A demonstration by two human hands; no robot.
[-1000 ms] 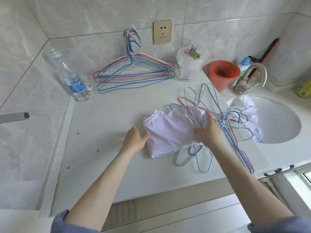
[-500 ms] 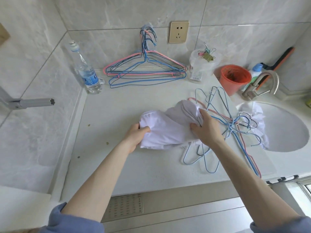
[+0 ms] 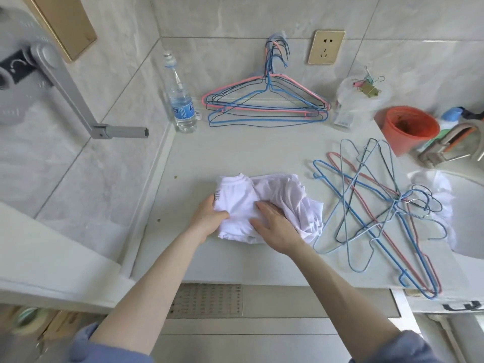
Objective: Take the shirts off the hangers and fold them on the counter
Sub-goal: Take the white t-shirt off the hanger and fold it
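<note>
Your left hand (image 3: 209, 218) grips the shirt (image 3: 296, 203) toward the front edge of the counter (image 3: 235, 158), while your right hand (image 3: 276, 227) presses it, fingers flat.

Reaches forward with both forearms bare, blue-grey sleeves (image 3: 110, 347) ending near the elbows. Pinches the left edge of the white shirt (image 3: 241, 203) with the left hand (image 3: 209, 218), thumb on top, fingers curled underneath. Presses the right hand (image 3: 275, 226) flat on the cloth just beside it, palm down, fingers straight and close together, pointing up and left, thumb spread toward the left hand. Holds both wrists low over the surface (image 3: 235, 158), hands near each other but apart.
</note>
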